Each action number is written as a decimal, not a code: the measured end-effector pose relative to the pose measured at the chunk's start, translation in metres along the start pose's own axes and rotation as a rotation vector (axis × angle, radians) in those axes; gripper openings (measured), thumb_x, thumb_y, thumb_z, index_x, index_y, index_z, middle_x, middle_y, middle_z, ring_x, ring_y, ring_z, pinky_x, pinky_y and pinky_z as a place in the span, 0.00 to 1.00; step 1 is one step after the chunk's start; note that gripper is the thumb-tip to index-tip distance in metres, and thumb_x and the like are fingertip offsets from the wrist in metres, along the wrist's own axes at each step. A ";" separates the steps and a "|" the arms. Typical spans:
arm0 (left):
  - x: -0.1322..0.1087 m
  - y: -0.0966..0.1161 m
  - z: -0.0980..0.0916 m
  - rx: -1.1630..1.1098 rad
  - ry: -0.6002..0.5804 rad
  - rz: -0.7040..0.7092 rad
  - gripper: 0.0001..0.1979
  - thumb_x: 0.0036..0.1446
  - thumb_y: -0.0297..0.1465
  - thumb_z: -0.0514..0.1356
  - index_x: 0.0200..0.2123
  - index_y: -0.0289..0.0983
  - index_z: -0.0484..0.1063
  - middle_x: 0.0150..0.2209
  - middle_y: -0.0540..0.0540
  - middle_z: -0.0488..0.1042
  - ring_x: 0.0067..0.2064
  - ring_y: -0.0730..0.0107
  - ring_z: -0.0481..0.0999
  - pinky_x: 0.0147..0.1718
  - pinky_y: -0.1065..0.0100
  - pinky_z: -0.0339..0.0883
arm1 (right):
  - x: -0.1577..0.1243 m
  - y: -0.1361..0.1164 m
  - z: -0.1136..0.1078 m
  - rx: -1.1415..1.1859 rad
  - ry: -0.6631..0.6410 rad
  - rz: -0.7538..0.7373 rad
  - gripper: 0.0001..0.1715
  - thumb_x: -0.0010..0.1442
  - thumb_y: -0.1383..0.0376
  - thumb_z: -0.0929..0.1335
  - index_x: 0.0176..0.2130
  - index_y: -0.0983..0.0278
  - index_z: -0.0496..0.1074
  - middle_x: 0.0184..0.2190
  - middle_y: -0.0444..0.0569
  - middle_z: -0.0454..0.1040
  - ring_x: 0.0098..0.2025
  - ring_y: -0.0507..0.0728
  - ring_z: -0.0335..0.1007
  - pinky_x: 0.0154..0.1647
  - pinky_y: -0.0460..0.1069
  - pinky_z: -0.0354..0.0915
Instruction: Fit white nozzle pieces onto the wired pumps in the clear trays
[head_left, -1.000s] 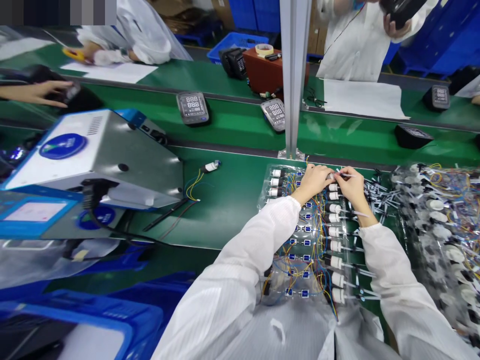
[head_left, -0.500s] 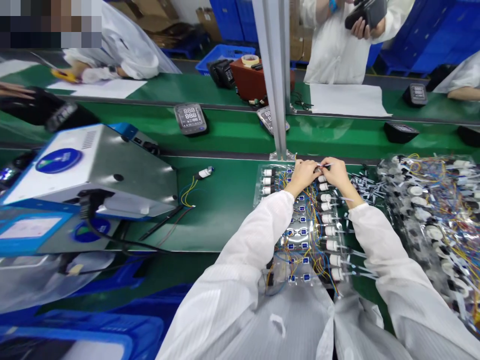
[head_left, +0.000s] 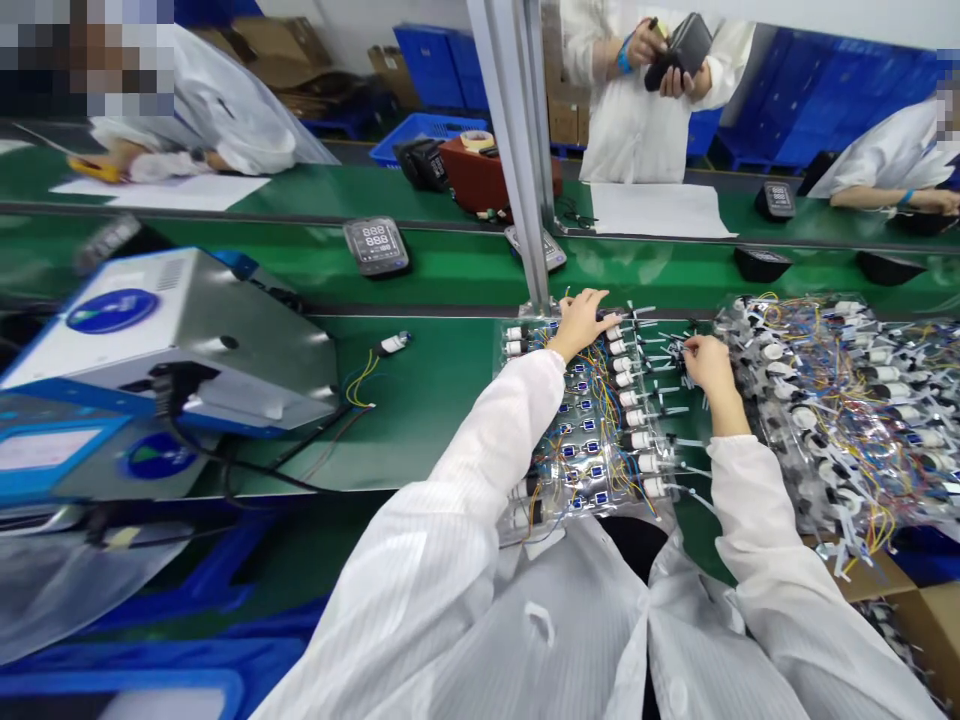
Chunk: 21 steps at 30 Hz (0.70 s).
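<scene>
My left hand [head_left: 582, 322] rests with fingers spread over the far end of a clear plastic tray [head_left: 551, 505], touching the parts there. White cylinders [head_left: 636, 440] with black ends line the tray's right side, with thin white strips sticking out to the right. Small blue squares [head_left: 591, 447] and yellow, blue and orange wires lie down its middle. To the right of the tray, my right hand [head_left: 705, 362] has its fingers pinched together at a loose pile of small black and white strips [head_left: 679, 350]. What lies between its fingertips is too small to make out.
More trays of wired parts [head_left: 817, 400] are stacked at the right. A metal post [head_left: 517, 150] rises behind the tray. At the left stand a grey-and-blue machine [head_left: 247, 340] and a wired white cylinder [head_left: 391, 345]. Monitors [head_left: 376, 246] lie on the green belt; co-workers sit or stand beyond it.
My hands have parted. The right hand has moved from beside the left to the strip pile on the right. The left hand's fingers have spread. The whole view has shifted slightly.
</scene>
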<state>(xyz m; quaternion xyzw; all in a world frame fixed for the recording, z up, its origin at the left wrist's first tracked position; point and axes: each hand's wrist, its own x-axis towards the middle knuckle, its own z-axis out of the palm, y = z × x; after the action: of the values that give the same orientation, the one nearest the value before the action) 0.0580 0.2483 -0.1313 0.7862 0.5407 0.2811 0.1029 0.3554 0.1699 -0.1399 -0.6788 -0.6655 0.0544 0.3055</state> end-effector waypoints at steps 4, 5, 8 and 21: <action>-0.024 0.008 -0.038 -0.006 0.049 0.083 0.28 0.68 0.44 0.60 0.66 0.38 0.67 0.64 0.36 0.70 0.68 0.50 0.61 0.65 0.52 0.50 | -0.006 -0.002 0.000 -0.001 0.027 -0.017 0.10 0.58 0.70 0.67 0.36 0.65 0.79 0.36 0.56 0.80 0.37 0.62 0.74 0.51 0.59 0.70; -0.036 0.010 -0.051 -0.014 0.051 0.113 0.26 0.69 0.43 0.60 0.65 0.38 0.68 0.64 0.36 0.71 0.68 0.51 0.61 0.66 0.52 0.51 | -0.007 -0.005 -0.004 0.002 0.044 -0.041 0.11 0.59 0.69 0.67 0.37 0.65 0.79 0.37 0.56 0.80 0.38 0.62 0.74 0.51 0.59 0.70; -0.085 0.014 -0.092 -0.107 0.017 0.140 0.22 0.69 0.40 0.59 0.62 0.39 0.72 0.61 0.38 0.75 0.64 0.53 0.68 0.65 0.52 0.58 | -0.013 -0.024 -0.032 0.047 0.123 -0.168 0.10 0.61 0.68 0.67 0.39 0.64 0.79 0.38 0.56 0.81 0.39 0.63 0.76 0.49 0.58 0.71; -0.295 0.092 -0.143 -0.909 -0.136 -0.257 0.21 0.53 0.36 0.74 0.52 0.45 0.83 0.40 0.42 0.84 0.37 0.61 0.83 0.36 0.63 0.76 | -0.178 -0.210 -0.098 0.553 -0.301 -0.897 0.22 0.66 0.77 0.66 0.51 0.54 0.76 0.46 0.49 0.81 0.48 0.60 0.79 0.49 0.58 0.77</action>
<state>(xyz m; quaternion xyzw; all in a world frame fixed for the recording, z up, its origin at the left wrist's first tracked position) -0.0239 -0.0759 -0.0683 0.6047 0.4479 0.4222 0.5054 0.2004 -0.0455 -0.0178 -0.2074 -0.8870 0.1882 0.3671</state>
